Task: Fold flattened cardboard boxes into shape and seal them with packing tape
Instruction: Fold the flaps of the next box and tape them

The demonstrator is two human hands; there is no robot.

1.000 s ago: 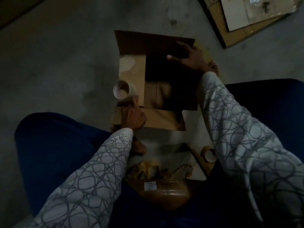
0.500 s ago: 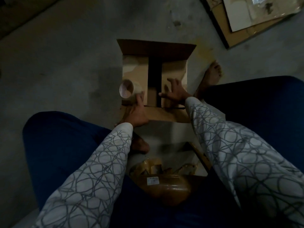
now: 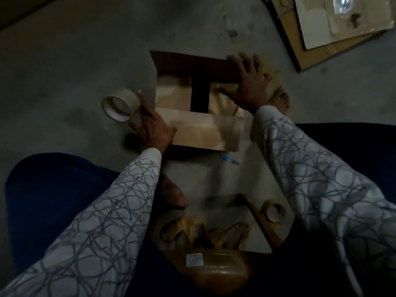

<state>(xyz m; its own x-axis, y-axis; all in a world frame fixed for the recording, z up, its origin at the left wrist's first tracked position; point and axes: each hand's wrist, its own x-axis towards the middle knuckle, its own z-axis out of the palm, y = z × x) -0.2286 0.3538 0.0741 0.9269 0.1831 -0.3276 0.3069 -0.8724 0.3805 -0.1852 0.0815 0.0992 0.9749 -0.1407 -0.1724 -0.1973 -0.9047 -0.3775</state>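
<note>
Cardboard box (image 3: 182,97) upright on the concrete floor (image 3: 75,61), a little toward 12 o'clock from centre, both inner flaps down with a dark gap left between them. Since half a second ago: near flap (image 3: 205,133) lifted and tipped over the inner pair. Right hand (image 3: 248,84) gone from pressing the right inner flap to the box's 2 o'clock corner, fingers spread flat on the far flap (image 3: 188,65), probably to bring it down. Left hand (image 3: 153,127) shifted off the box top to its 9 o'clock side, packing tape roll (image 3: 119,105) held between the fingers, thumb against the near flap's edge. Suggests folding almost finished, sealing not yet begun. Farther out: small blue object (image 3: 230,160) at the box's 6 o'clock, spare tape roll (image 3: 273,212) at 5, flattened cardboard (image 3: 342,28) at 1.
</note>
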